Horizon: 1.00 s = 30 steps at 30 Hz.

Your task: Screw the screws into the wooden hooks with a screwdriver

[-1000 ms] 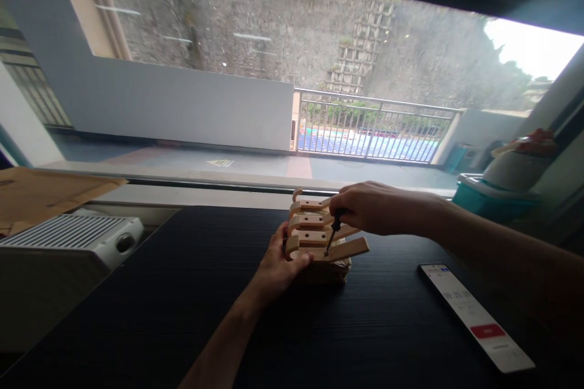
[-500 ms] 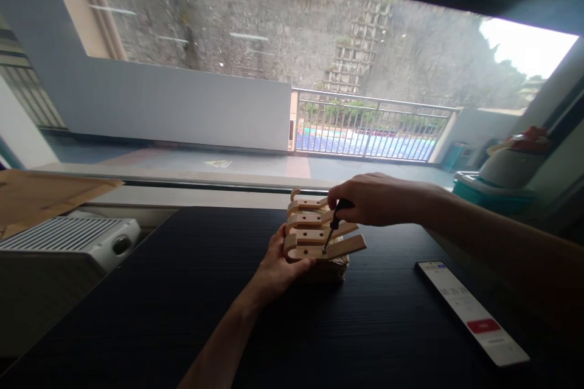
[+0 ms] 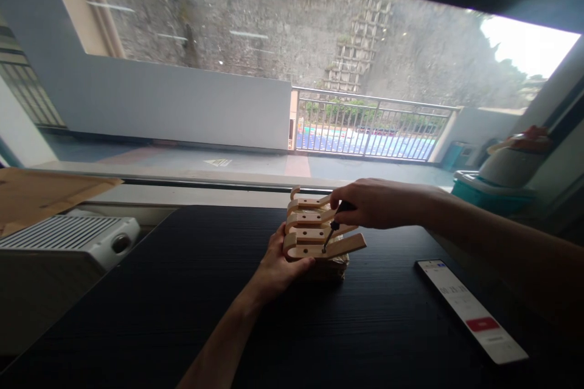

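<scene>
Several curved wooden hooks [image 3: 349, 245] lie in a row across a block with a rough, brownish side [image 3: 335, 270] on the dark table. Each hook has a curled left end, a raised right end and dark holes in its flat middle. My left hand [image 3: 285, 267] grips the near left corner, its thumb along the front of the nearest hook. In my right hand [image 3: 360, 203] is a screwdriver [image 3: 335, 225], held by its dark handle. Its shaft slants down to the left, and the tip meets the right hole of the nearest hook. Some fingers are hidden.
On the black table [image 3: 173, 310], a phone [image 3: 472, 310] with a lit screen lies at the right. Past the left edge stands a white slatted appliance [image 3: 68, 237] under brown cardboard [image 3: 55, 194]. Behind the table run a window sill and glass. A teal bin [image 3: 493, 191] stands at the right.
My right hand has shifted slightly down and turned a little at the screwdriver's handle. The tip stays at the same hole, and my left hand keeps its hold.
</scene>
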Each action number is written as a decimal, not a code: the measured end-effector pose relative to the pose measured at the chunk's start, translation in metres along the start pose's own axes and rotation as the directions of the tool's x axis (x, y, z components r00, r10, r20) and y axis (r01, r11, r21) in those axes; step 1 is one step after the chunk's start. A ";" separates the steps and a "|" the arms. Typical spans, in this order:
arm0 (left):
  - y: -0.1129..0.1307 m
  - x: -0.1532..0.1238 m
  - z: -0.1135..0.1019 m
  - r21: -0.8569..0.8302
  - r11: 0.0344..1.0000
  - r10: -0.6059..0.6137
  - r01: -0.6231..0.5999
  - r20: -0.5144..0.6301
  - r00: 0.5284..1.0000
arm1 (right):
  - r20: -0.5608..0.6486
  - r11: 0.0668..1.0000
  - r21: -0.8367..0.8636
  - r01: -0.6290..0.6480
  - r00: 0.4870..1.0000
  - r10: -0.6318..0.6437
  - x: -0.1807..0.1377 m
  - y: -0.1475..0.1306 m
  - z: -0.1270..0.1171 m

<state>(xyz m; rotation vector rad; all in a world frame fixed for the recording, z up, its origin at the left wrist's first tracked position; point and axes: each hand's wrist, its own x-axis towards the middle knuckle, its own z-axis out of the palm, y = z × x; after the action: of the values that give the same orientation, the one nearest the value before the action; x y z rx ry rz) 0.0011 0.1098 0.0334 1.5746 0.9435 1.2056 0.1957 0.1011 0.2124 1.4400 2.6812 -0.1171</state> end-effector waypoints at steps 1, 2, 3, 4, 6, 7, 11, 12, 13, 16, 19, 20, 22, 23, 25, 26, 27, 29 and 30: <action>0.001 0.000 0.000 -0.010 1.000 -0.004 0.004 0.005 1.000 | 0.008 1.000 0.009 0.009 1.000 -0.009 -0.001 -0.001 -0.003; 0.001 0.000 0.000 -0.020 1.000 -0.012 0.012 0.014 1.000 | 0.015 1.000 0.016 0.019 1.000 -0.019 -0.002 -0.002 -0.005; 0.002 0.000 0.000 -0.029 0.999 -0.022 0.023 0.023 0.999 | 0.023 0.999 0.019 0.029 0.999 -0.029 -0.002 -0.003 -0.007; 0.002 0.000 0.000 -0.035 0.999 -0.035 0.036 0.033 0.999 | 0.036 0.999 0.016 0.039 0.999 -0.040 -0.002 -0.005 -0.009; 0.001 0.000 0.000 -0.041 0.998 -0.053 0.054 0.037 0.998 | 0.047 0.998 -0.005 0.055 0.997 -0.055 -0.001 -0.010 -0.009; 0.000 0.000 0.000 -0.043 0.997 -0.056 0.057 0.033 0.998 | 0.049 0.998 -0.026 0.060 0.997 -0.059 0.001 -0.013 -0.009; -0.002 -0.001 0.000 -0.043 0.997 -0.063 0.064 0.023 0.998 | 0.049 0.992 -0.119 0.030 0.998 -0.025 0.006 -0.024 -0.003; -0.001 -0.001 -0.001 -0.046 0.996 -0.071 0.072 0.027 0.997 | 0.044 0.989 -0.144 0.017 0.999 -0.010 0.007 -0.025 -0.002; 0.001 -0.002 -0.002 -0.041 0.996 -0.083 0.084 0.027 0.996 | 0.036 0.985 -0.171 0.002 0.999 0.004 0.007 -0.026 -0.001; 0.011 -0.004 -0.009 0.091 0.990 -0.103 0.106 -0.038 0.994 | 0.022 0.976 -0.216 -0.034 0.999 0.039 0.004 -0.025 -0.002; 0.020 -0.004 -0.016 0.328 0.945 0.032 0.007 -0.115 0.993 | 0.020 0.987 -0.156 -0.027 0.999 0.030 -0.001 -0.018 -0.006; 0.021 -0.004 -0.018 0.375 0.926 0.084 -0.037 -0.110 0.990 | 0.014 0.991 -0.129 -0.014 1.000 0.016 -0.003 -0.016 -0.007; 0.021 -0.003 -0.020 0.420 0.903 0.138 -0.092 -0.079 0.987 | 0.011 0.995 -0.095 0.011 1.000 -0.010 -0.004 -0.013 -0.009; 0.020 -0.003 -0.020 0.431 0.896 0.145 -0.103 -0.065 0.987 | 0.020 0.996 -0.091 0.020 1.000 -0.019 -0.004 -0.014 -0.009; 0.020 -0.003 -0.020 0.449 0.885 0.155 -0.119 -0.043 0.987 | 0.042 0.994 -0.101 0.034 0.999 -0.029 -0.002 -0.017 -0.008; 0.020 -0.004 -0.019 0.459 0.879 0.168 -0.133 -0.035 0.985 | 0.043 0.993 -0.115 0.032 0.999 -0.028 0.000 -0.019 -0.007; 0.021 -0.004 -0.019 0.464 0.874 0.180 -0.148 -0.025 0.983 | 0.036 0.991 -0.128 0.026 0.999 -0.022 0.001 -0.022 -0.006; 0.023 -0.005 -0.017 0.456 0.873 0.190 -0.172 0.007 0.982 | 0.016 0.989 -0.151 -0.002 1.000 0.005 0.003 -0.027 -0.003; 0.024 -0.006 -0.017 0.445 0.877 0.190 -0.181 0.025 0.982 | 0.010 0.987 -0.161 -0.026 1.000 0.028 0.004 -0.029 -0.002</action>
<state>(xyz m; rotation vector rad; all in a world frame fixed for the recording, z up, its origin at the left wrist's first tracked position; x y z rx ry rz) -0.0153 0.1008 0.0565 2.0601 1.1624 1.1890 0.1692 0.0887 0.2148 1.4209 2.5927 0.0906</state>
